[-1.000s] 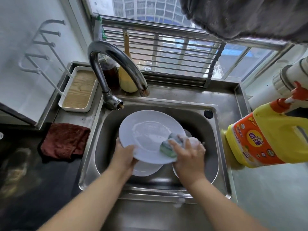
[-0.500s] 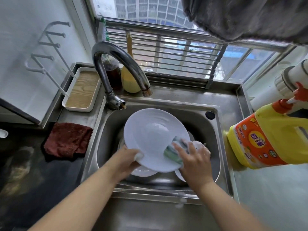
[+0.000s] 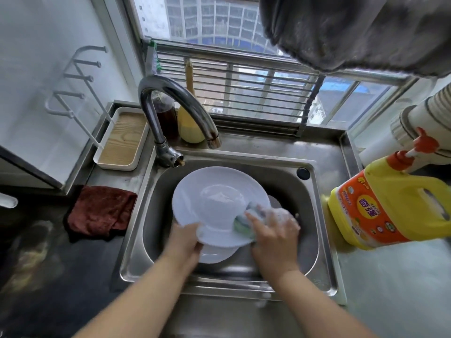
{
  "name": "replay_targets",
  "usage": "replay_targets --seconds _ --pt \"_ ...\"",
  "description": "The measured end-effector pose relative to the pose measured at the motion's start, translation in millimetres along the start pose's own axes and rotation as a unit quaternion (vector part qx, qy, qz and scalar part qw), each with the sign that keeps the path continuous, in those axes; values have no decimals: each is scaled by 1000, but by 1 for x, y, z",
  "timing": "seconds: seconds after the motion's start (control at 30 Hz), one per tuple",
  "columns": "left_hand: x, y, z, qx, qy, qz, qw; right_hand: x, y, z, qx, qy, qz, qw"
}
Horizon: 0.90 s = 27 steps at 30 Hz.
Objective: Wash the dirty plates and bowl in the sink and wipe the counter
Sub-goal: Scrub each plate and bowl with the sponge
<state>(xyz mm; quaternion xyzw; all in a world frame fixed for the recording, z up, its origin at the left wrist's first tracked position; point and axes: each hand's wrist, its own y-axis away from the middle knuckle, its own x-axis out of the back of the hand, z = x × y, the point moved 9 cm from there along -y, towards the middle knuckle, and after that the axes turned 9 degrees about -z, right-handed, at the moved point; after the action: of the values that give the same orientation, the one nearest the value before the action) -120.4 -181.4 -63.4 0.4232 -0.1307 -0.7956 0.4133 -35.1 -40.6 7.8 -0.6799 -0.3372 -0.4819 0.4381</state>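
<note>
Over sink [image 3: 324, 240], two hands, one plate [image 3: 214, 201], one sponge [image 3: 244, 222]

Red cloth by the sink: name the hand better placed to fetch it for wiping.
Left. The red cloth lies left of the sink, nearest the left hand; the right hand grips the sponge.

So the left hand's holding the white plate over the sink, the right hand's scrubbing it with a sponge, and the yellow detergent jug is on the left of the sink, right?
Not quite. The head view shows the yellow detergent jug on the right of the sink, not the left. The rest stands: left hand holds the white plate, right hand scrubs with the sponge.
</note>
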Motion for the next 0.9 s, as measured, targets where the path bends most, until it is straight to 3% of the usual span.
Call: replay_targets --seconds 0.07,0.17,0.23,0.33,0.4,0.47,0.53,0.63,0.73,0.8,0.9 --pt "-11 6 -22 21 15 3 1000 -8 5 -31 73 5 -27 997" --pt "3 6 -10 73 -45 -41 995 -7 8 -5 135 49 -37 989" --pt "13 3 4 73 -59 -48 994 3 6 18 86 46 -6 995" --pt "-3 2 1 -3 -8 -47 999 1 6 -8 39 15 8 999" --pt "-23 9 -11 25 -7 -88 996 -7 13 -27 83 23 -18 996" --pt "-9 8 -5 78 -67 -85 991 -11 14 -9 122 55 -49 990" --pt "10 3 3 95 -87 -73 989 -1 9 20 73 62 -30 995" --pt "0 -1 -2 34 -21 -31 999 -4 0 2 10 28 -27 999" --pt "-14 2 -24 88 -12 -29 996 -13 6 -27 85 26 -48 995" --pt "2 -1 -7 125 -78 -41 988 -8 6 -5 114 48 -50 991" --pt "14 -5 3 131 -72 -39 988 4 1 19 23 38 -18 999"
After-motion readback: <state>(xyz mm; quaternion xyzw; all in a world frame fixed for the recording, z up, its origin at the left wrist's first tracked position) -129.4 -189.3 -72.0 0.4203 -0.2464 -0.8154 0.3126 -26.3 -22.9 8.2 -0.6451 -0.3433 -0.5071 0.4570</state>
